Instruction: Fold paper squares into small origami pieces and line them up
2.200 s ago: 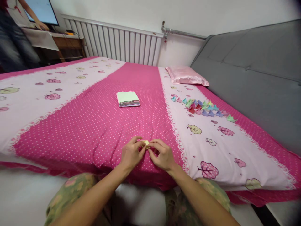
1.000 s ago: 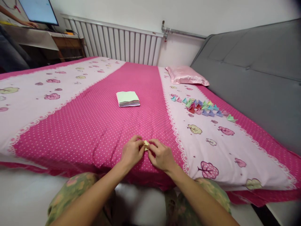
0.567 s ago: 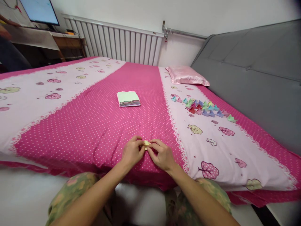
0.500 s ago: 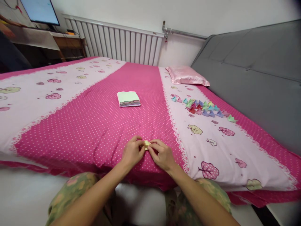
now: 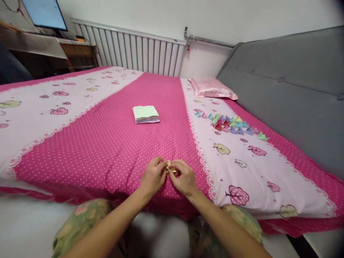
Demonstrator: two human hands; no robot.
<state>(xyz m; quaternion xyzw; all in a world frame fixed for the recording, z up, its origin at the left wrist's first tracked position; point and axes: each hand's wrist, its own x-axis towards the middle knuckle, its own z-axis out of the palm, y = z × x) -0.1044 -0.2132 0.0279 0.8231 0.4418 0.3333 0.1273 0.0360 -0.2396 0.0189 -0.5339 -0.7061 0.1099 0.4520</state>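
Observation:
My left hand [image 5: 152,176] and my right hand [image 5: 183,177] meet over the near edge of the bed, fingers pinched together on a small folded piece of pale yellow paper [image 5: 168,164]. Most of that paper is hidden by my fingertips. Farther up the bed lies a stack of square coloured paper [image 5: 146,114] with a light green sheet on top. To the right, several small folded paper shapes [image 5: 231,123] in blue, green, red and purple sit in a cluster on the pale pink band.
The bed cover [image 5: 113,139] is bright pink with white dots, flanked by pale pink bands. A pink satin pillow [image 5: 212,88] lies by the grey headboard [image 5: 290,89]. A white radiator [image 5: 134,50] lines the far wall; a monitor [image 5: 44,14] stands on a desk at far left.
My hands have stayed at the bed's near edge, fingers shifting slightly on the yellow paper. The person at the desk has moved out of view. My head dipped a little.

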